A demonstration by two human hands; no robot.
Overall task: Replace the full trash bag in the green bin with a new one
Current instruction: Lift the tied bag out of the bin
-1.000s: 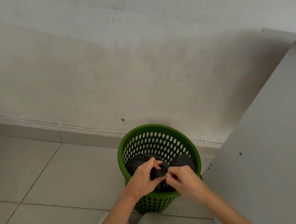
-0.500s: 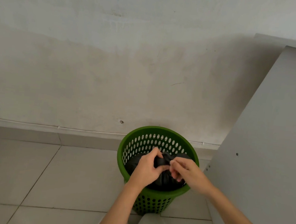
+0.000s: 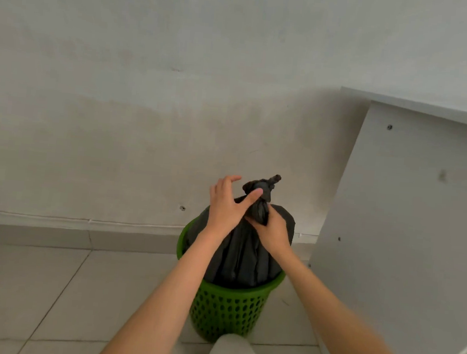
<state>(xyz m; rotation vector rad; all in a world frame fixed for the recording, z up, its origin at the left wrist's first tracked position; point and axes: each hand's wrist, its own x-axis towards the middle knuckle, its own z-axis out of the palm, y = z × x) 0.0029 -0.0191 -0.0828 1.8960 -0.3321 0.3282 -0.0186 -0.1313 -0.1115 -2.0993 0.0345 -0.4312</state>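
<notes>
The black trash bag (image 3: 243,252), knotted at its top, stands partly raised out of the green bin (image 3: 228,310), which sits on the tiled floor (image 3: 45,287) close to the wall (image 3: 147,111) and just beside a grey panel (image 3: 407,222). The right hand (image 3: 272,232) has its grip closed round the bag's neck under the knot. The left hand (image 3: 225,207) lies against the bag with fingers spread (thumb touching the knot), its grip open.
</notes>
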